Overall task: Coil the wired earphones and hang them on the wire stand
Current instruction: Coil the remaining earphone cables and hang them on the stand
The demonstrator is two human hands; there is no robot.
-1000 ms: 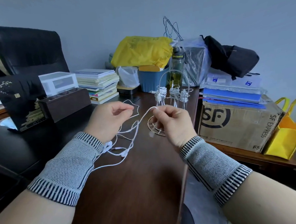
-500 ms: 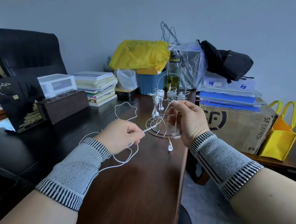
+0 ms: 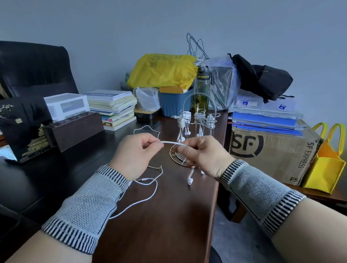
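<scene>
While a short span of the thin white wired earphone cable [image 3: 173,143] is stretched nearly level, running from nine to three o'clock, it is pinched at one end by the left hand [image 3: 136,156] and at the other by the right hand [image 3: 203,157]. An earbud [image 3: 190,179] dangles below the right hand; slack trails at six o'clock under the left. The silver arched wire stand [image 3: 198,126], already hung with coils, is found at twelve o'clock, nearer the right hand. A dark brown wooden desk [image 3: 163,222] lies beneath, a cluttered wall behind.

you're in a cluttered office.
a dark wooden desk [image 3: 153,223], a black leather chair [image 3: 30,66], stacked books [image 3: 113,108], blue folders [image 3: 266,122] and an sf express carton [image 3: 270,152] surround you.
</scene>
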